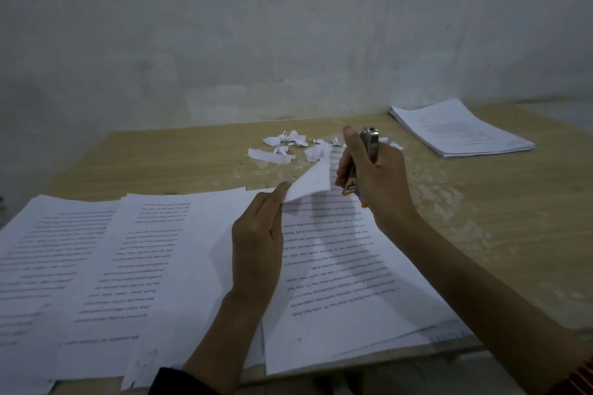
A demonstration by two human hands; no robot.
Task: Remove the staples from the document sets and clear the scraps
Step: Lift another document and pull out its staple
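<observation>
A printed document set (346, 279) lies in front of me on the wooden table (167, 157). My left hand (256, 244) pinches the top sheet's far corner (313, 181) and lifts it off the pages below. My right hand (373, 179) is closed around a metal and orange stapler (369, 151), held upright at that raised corner. The tool's lower end sits behind the lifted paper, so its contact with the staple is hidden. Torn white paper scraps (282, 147) lie scattered just beyond my hands.
Loose printed sheets (80, 269) overlap at the left and reach the near table edge. A neat stack of papers (462, 128) rests at the far right. A grey wall (288, 32) stands right behind the table.
</observation>
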